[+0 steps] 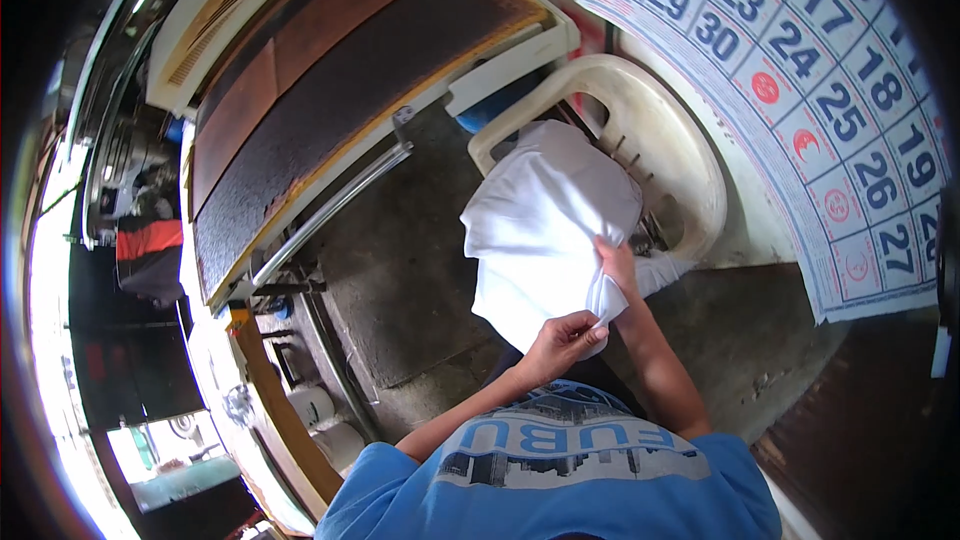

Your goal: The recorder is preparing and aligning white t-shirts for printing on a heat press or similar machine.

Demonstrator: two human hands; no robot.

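A white cloth [545, 210], perhaps a garment, lies bunched over the seat of a cream plastic armchair [690, 155] in front of me. Its near end is raised toward my body. My left hand [563, 345] pinches the near edge of the cloth between thumb and fingers. Slightly farther off, my right hand [617, 265] grips the cloth's right side, its fingers partly hidden in the folds. Most of the chair seat is covered by the fabric.
A large machine with a dark flat bed [370, 70] and a metal bar [335, 210] along its edge stands at the left. Above the chair, a big paper calendar [780, 70] hangs at the right. Grey concrete floor [390, 270] shows between machine and chair.
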